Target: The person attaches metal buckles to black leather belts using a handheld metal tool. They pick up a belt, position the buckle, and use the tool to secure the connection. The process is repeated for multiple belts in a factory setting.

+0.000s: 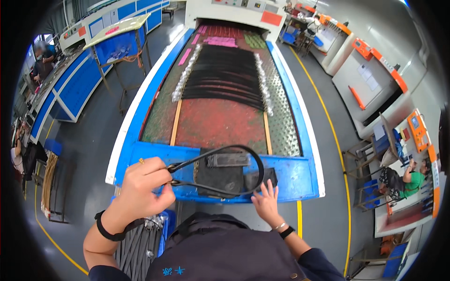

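Can count two bare hands, one left (146, 187) and one right (267, 203), plus one looped black strap (260, 168) with two metal clips (175, 183). Worn: one ring (141, 161), one silver bracelet (280, 226) and two black wristbands (105, 229). Can also count one blue-framed conveyor (309, 164), two wooden strips (176, 124), two rows of clear-wrapped ends (187, 72), one clear block (228, 160) and one green bundle (255, 41). Too many to number: dark straps in two groups, one spread (225, 75) and one bunch (136, 248). Add one pale-topped stand (117, 31), one bundle of tan sticks (49, 180) and at least three other people (412, 182).
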`<state>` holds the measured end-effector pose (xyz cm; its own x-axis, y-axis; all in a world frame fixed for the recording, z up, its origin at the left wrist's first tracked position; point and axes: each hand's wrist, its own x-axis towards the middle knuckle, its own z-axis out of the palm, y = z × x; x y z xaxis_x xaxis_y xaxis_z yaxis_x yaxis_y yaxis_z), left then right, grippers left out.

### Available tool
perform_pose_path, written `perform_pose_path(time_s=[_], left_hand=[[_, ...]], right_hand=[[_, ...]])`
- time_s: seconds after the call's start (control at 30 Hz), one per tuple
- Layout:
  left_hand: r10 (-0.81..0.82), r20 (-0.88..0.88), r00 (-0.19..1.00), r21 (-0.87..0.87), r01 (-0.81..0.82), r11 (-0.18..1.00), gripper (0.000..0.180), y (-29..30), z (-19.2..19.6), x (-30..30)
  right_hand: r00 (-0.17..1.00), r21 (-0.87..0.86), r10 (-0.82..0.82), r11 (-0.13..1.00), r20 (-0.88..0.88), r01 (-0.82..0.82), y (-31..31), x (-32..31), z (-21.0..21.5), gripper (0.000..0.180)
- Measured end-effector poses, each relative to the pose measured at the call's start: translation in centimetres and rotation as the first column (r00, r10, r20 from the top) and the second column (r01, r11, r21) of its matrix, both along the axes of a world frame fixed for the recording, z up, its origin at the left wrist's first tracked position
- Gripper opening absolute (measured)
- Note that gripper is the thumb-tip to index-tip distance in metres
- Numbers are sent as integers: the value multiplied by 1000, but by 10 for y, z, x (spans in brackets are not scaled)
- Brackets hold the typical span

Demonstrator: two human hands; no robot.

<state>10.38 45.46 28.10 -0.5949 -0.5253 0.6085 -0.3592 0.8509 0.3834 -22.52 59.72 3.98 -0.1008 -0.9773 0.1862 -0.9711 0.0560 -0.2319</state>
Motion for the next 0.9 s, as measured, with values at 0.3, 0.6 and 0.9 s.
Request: perform_pose_path(time_s=[0.3, 0.6, 0.9], left_hand=[[-33, -1, 999, 24, 33, 999, 11, 0, 7, -5], [-47, 45, 998, 33, 45, 998, 11, 4, 9, 3], [-152, 48, 987, 74, 148, 986, 11, 4, 16, 1]], right_hand=[[999, 4, -3, 1000, 35, 3, -14, 10, 19, 30], [999, -12, 9, 1000, 49, -9, -29, 4, 25, 27], [995, -67, 10, 998, 97, -4, -35, -18, 48, 19]])
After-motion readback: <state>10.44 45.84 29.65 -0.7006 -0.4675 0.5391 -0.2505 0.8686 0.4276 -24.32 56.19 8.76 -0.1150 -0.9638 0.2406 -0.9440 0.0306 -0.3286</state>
